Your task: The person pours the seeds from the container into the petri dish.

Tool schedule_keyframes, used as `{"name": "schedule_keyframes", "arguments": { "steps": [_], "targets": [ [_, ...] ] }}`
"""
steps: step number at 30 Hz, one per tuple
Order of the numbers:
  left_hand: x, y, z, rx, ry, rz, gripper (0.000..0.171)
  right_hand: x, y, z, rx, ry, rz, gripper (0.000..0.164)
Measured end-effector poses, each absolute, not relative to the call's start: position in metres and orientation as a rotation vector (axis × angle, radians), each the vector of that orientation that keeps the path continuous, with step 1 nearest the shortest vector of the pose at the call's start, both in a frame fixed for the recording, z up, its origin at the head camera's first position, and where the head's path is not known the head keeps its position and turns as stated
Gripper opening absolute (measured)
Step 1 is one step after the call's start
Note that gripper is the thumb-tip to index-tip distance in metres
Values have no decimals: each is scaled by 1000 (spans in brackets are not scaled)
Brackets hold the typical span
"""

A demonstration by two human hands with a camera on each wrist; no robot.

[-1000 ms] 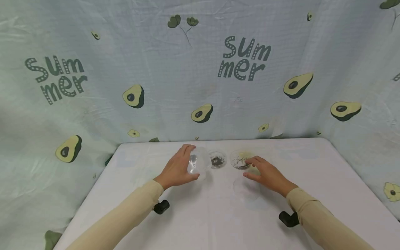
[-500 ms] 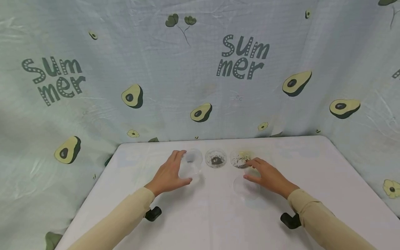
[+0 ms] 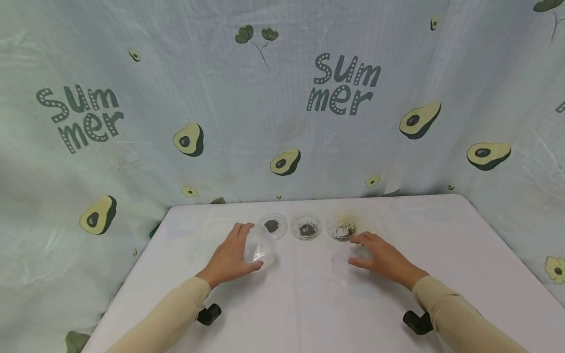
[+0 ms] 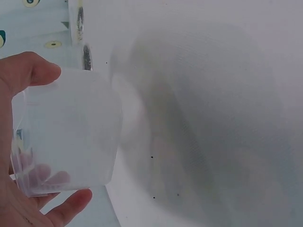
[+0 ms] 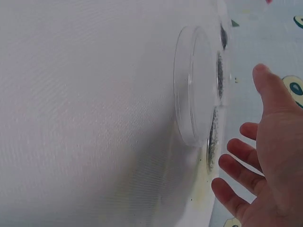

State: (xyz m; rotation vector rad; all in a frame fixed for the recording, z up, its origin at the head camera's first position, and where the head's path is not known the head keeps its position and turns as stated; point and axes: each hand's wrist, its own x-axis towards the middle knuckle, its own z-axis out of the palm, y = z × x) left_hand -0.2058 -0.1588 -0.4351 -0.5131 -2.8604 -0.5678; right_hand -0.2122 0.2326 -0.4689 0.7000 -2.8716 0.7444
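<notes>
My left hand [image 3: 230, 256] grips a clear plastic cup [image 3: 256, 247], thumb on one side and fingers on the other. In the left wrist view the translucent cup [image 4: 75, 132] appears held sideways over the white table. My right hand [image 3: 383, 258] holds nothing; its fingers are spread and loosely bent beside a clear, round, shallow dish [image 3: 340, 267]. The right wrist view shows this clear dish [image 5: 187, 90] with nothing visible inside. Farther back stand three clear round dishes in a row: a left one [image 3: 272, 226], a middle one [image 3: 306, 227] and a right one [image 3: 342, 227], each with dark grains.
The white table [image 3: 300, 314] ends at a hanging cloth [image 3: 238, 98] printed with avocados and lettering. Yellowish powder [image 3: 348, 218] shows around the right dish. A few dark specks [image 4: 152, 157] lie on the table below the left hand.
My left hand has drawn the cup left and nearer to me, uncovering the left dish with its dark grains. My right hand has shifted slightly right and nearer.
</notes>
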Motion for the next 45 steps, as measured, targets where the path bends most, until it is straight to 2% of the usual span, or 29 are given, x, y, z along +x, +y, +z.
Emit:
{"name": "schedule_keyframes", "arguments": {
  "steps": [25,33,41,45],
  "targets": [
    [-209,-176,-447,-451,-2950,-594,89,-201,226,-480,906,-2864,562,87],
    [-210,-178,-445,-513,-2932,-534,100,-199,225,-480,919,-2907,557,89],
    [-214,-176,-442,-585,-2811,-590,78,-196,222,-480,901,-2895,564,82],
    [-215,-176,-441,-608,-2799,-607,73,-196,222,-480,886,-2884,553,82]
  ]
}}
